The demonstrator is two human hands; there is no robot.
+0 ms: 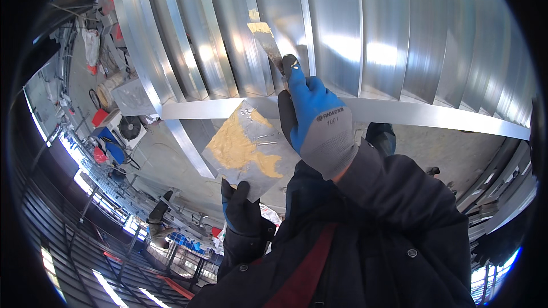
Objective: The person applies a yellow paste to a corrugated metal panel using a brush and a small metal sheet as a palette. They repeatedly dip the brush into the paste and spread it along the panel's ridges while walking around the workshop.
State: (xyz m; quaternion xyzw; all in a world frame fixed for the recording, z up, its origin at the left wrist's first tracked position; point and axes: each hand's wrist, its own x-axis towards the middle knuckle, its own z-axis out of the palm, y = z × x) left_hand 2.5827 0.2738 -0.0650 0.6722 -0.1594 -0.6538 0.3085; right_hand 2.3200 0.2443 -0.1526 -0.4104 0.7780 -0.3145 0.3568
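My right hand [322, 120], in a blue and grey glove, is closed round a putty knife [272, 54]. Tan paste covers the tip of its blade, which lies at a ribbed, shiny metal panel [334, 34]. Just above the tip, a small patch of the same paste [253, 15] sits on a rib. Lower down, my left hand [242, 211], gloved in black and blue, grips the near corner of a flat grey plate [260, 186]. A thick tan spread of paste [231, 142] covers much of that plate, with a few scraped streaks showing bare metal.
A flat metal rail [411, 117] runs along the panel's near edge, and a metal strip [188, 148] slants down from it at left. Beyond stand a boxed fan [131, 128] and assorted clutter. Another person [158, 228] is at lower left. Long metal profiles [502, 185] lie at right.
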